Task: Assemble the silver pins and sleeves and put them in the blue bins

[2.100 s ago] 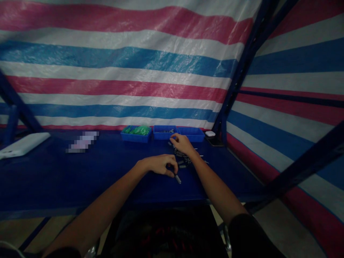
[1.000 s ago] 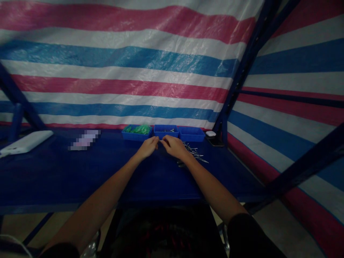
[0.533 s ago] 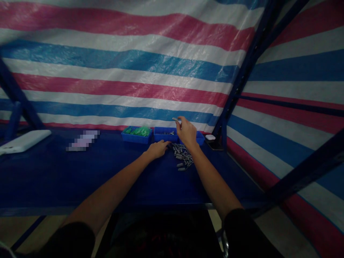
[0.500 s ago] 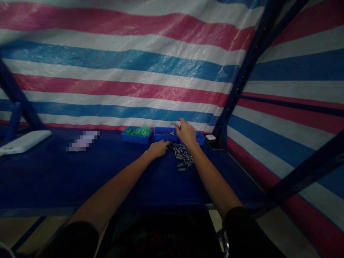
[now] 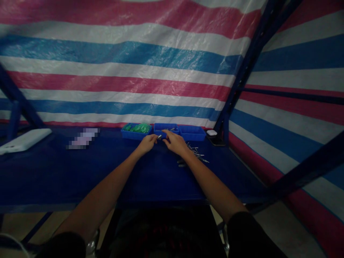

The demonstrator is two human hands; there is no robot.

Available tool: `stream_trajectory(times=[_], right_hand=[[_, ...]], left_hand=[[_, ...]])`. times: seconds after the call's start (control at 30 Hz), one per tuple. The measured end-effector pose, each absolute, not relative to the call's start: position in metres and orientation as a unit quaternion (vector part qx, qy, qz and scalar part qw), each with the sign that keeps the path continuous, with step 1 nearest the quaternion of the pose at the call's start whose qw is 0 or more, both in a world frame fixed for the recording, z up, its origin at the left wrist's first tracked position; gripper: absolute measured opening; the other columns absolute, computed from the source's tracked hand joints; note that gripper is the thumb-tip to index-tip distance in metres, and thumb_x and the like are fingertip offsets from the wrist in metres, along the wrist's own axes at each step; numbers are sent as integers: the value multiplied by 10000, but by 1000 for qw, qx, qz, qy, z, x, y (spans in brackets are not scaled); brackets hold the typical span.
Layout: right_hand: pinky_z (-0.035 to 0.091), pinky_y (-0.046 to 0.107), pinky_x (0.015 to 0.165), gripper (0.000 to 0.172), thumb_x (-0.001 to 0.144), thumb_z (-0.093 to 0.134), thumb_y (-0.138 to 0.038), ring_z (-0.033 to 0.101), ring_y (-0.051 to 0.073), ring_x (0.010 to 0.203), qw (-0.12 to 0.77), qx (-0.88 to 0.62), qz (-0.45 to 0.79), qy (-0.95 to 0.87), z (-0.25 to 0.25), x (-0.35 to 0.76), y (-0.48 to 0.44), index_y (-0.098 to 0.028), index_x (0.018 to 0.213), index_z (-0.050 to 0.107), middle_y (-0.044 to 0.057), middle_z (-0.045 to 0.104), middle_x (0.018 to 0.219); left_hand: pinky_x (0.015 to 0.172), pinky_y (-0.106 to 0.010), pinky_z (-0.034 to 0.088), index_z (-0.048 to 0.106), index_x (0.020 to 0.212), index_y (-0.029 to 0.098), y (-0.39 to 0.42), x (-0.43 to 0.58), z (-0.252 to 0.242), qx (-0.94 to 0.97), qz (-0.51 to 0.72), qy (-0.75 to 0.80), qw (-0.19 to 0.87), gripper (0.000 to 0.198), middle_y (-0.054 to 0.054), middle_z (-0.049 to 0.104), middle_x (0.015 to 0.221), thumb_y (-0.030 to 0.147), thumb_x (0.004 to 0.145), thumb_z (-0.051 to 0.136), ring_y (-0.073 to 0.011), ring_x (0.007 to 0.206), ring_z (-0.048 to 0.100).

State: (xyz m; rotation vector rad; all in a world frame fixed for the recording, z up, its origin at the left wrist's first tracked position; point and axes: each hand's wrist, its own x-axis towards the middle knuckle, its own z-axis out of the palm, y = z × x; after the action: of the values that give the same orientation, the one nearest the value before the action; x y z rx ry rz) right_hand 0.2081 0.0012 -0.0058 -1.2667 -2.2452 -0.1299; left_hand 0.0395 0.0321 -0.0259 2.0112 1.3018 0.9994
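Observation:
My left hand (image 5: 147, 144) is closed, its fingertips pinching a small shiny metal piece (image 5: 159, 137) in front of the blue trays. Just right of it, my right hand (image 5: 175, 142) is turned toward that piece, thumb and forefinger apart, and I see nothing between them. Beside and partly behind my right wrist lies a loose pile of thin metal pins (image 5: 199, 155) with a few darker cylindrical pieces. The middle blue tray (image 5: 166, 126) holds some small metal parts, largely hidden by my right hand.
Green pieces in clear plastic fill the left blue tray (image 5: 135, 135). A right blue tray (image 5: 192, 134) stands by a white case (image 5: 211, 132) and a dark phone (image 5: 217, 141). Toward the left lie a blurred-out flat item (image 5: 84, 138) and a white device (image 5: 27, 140). Striped sheeting hangs behind.
My right hand has come down and left from above the middle tray to beside my left hand. My left hand has drawn left from the pile, now with a metal piece in its fingertips.

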Motion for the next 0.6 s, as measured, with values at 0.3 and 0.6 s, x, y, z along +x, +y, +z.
stream_trajectory(times=[0.3,0.6], right_hand=[[379,238,687,205,870,431,-320,545,149,810,281,-470,-65,-834,-13,208,3,-186,893,586,49,606,869],[352,217,570,233,856,425,-328,502,109,602,382,-454,87,-801,-20,207,14,-154,900,573,-7,567,666]], left_hand=[[364,-160,185,516,883,156,15,42,-18,664,365,460,463,241,39,439,617,356,844,388,-39,392,292],[401,-170,224,545,796,132,21,48,-24,668,428,436,424,231,45,433,548,353,795,479,-50,421,325]])
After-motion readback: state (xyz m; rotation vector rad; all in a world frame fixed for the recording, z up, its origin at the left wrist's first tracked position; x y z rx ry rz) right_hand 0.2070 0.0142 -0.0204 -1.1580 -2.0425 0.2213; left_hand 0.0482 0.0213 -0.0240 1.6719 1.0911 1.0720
